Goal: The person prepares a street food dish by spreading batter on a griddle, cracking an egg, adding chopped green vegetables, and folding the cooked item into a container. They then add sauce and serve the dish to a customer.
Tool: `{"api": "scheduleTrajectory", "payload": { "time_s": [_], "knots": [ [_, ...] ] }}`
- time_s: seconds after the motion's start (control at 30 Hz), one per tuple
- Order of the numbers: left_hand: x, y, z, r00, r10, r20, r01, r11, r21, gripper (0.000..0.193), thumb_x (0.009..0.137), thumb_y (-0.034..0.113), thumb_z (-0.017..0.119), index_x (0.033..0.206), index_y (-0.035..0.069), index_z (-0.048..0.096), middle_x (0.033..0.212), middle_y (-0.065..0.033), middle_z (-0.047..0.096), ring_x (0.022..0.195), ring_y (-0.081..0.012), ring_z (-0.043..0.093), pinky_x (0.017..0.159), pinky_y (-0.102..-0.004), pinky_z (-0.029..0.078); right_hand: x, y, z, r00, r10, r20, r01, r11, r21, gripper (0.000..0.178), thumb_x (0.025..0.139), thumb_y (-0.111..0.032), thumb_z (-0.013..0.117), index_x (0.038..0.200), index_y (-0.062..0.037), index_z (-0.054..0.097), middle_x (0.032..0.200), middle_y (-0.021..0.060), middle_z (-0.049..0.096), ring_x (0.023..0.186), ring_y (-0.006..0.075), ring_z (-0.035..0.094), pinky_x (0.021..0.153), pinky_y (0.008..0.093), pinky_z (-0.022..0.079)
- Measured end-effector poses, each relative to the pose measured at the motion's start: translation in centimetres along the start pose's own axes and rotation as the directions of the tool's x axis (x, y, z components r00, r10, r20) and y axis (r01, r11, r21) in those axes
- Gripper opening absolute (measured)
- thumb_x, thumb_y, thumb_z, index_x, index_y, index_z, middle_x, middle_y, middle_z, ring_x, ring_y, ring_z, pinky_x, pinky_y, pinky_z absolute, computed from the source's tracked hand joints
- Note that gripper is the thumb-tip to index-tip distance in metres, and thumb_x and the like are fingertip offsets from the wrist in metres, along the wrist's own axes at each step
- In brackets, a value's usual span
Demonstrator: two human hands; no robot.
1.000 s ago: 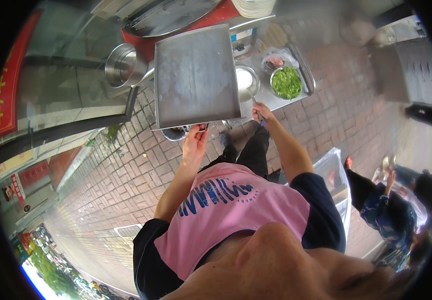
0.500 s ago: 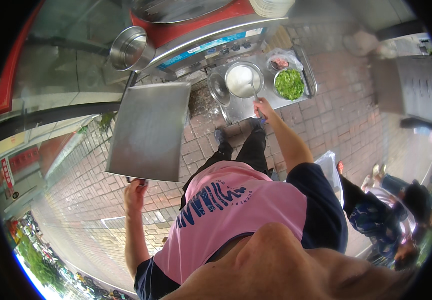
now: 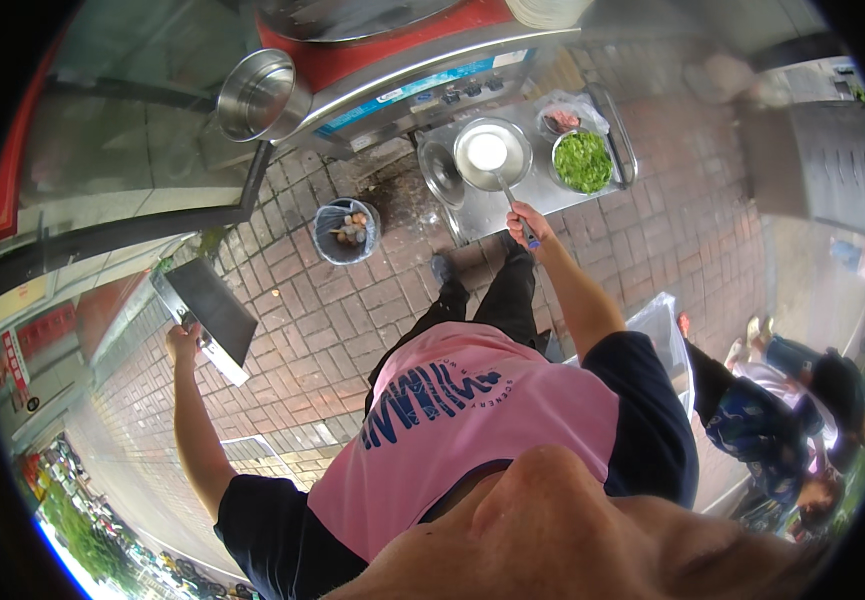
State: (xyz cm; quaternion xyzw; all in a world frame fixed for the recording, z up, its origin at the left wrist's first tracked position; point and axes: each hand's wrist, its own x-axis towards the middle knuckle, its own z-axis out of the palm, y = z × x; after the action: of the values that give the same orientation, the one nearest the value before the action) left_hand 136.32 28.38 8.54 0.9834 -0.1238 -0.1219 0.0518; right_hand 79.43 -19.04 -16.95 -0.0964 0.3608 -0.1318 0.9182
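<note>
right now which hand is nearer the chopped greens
Right. The right hand is close by, left of the chopped greens and nearer the body; the left hand is far left, holding a metal panel.

The left hand swung the metal tray away from the worktop's left edge, far out past its near left corner, and tilted it, leaving that edge and the bin uncovered.

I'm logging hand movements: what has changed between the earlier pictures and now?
The left hand has swung the metal tray farther left and tilted it steeply, bringing the lined bin fully into view. Nothing was let go; the right hand still holds the ladle at the bowl of white mixture. The metal pot and chopped greens stayed put.
</note>
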Motion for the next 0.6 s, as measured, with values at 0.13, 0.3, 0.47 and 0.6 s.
{"api": "scheduleTrajectory", "payload": {
  "time_s": [0.13,0.3,0.47,0.6],
  "knots": [
    [0.5,1.2,0.5,0.957,0.286,-0.047,-0.266,0.93,0.253,0.03,0.062,0.019,0.078,0.065,0.001,0.054,0.059,-0.0137,0.056,0.056,-0.0306,0.056,0.054,-0.0413,0.044,-0.8,-0.4,0.5,0.999,0.03,-0.03,-0.032,0.997,-0.064,0.014,0.088,-0.016,0.051,0.083,-0.0116,0.039,0.066,0.0022,0.045,0.046,0.0121,0.044,0.037,0.0266,0.035],
    [-1.4,2.8,0.6,0.939,0.338,-0.07,-0.301,0.902,0.31,0.031,0.061,0.019,0.078,0.069,0.001,0.055,0.077,-0.0177,0.053,0.064,-0.0328,0.056,0.058,-0.0422,0.045,-0.1,0.3,0.8,0.998,-0.026,-0.061,0.022,0.997,-0.07,0.015,0.088,-0.016,0.052,0.083,-0.011,0.039,0.065,0.0028,0.045,0.046,0.0122,0.043,0.036,0.0264,0.034],
    [-2.7,5.1,0.3,0.92,0.372,-0.125,-0.337,0.913,0.231,0.028,0.065,0.017,0.076,0.07,0.002,0.053,0.073,-0.0153,0.052,0.061,-0.0321,0.054,0.057,-0.0404,0.044,-0.3,0.3,1.1,0.995,-0.057,-0.08,0.052,0.996,-0.074,0.016,0.088,-0.015,0.051,0.082,-0.0107,0.038,0.064,0.0027,0.044,0.045,0.0118,0.043,0.036,0.0243,0.032],
    [-3.5,0.7,0.4,0.952,0.243,-0.184,-0.234,0.97,0.066,0.024,0.071,0.015,0.071,0.069,0.001,0.052,0.06,-0.0115,0.052,0.055,-0.023,0.053,0.051,-0.0339,0.043,-1.4,-0.2,2.1,0.999,-0.019,-0.048,0.017,0.998,-0.057,0.017,0.088,-0.017,0.052,0.079,-0.0116,0.038,0.063,0.001,0.043,0.046,0.0105,0.042,0.037,0.0236,0.031]
  ]
}}
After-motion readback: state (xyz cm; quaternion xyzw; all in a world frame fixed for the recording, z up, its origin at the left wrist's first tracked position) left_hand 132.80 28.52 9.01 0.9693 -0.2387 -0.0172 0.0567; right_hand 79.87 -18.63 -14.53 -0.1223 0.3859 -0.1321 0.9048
